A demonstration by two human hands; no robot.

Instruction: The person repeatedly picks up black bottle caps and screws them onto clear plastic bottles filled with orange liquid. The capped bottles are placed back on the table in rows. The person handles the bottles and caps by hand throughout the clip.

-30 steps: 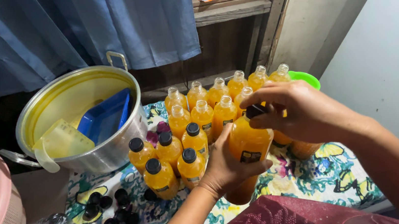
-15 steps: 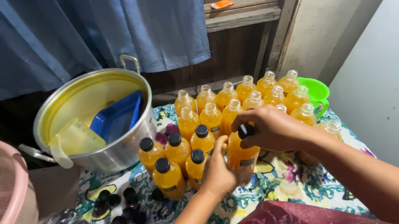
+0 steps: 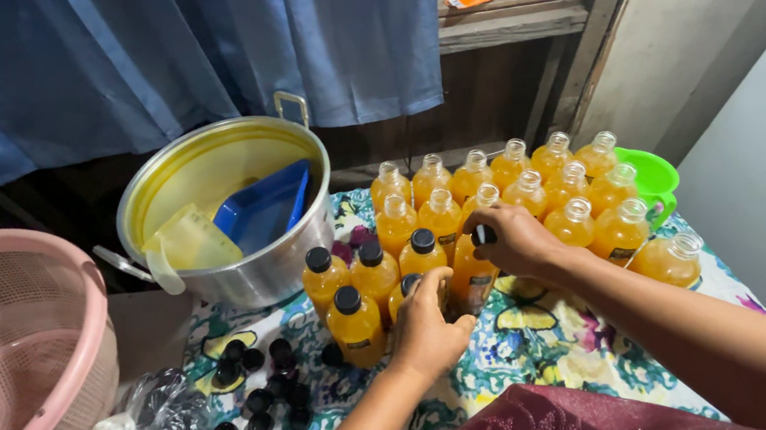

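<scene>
My left hand [image 3: 427,325] is wrapped around the lower body of a bottle of orange liquid [image 3: 470,277] that stands on the patterned cloth [image 3: 557,340]. My right hand [image 3: 512,239] is closed over the black cap on that bottle's top. Just left of it stand several capped orange bottles [image 3: 354,325]. Behind and to the right are several uncapped orange bottles [image 3: 569,220]. Loose black caps [image 3: 262,384] lie on the cloth at the left.
A large metal pot [image 3: 236,220] holds a blue scoop [image 3: 262,209] and a pale jug [image 3: 185,243]. A pink basket [image 3: 7,353] fills the left side. A green bowl [image 3: 649,172] sits behind the bottles. A crumpled plastic bag [image 3: 158,417] lies near the caps. Blue curtain hangs behind.
The bottle in my hands has come down from a raised position to stand among the others. My hands moved forward with it, the right one staying on the cap.
</scene>
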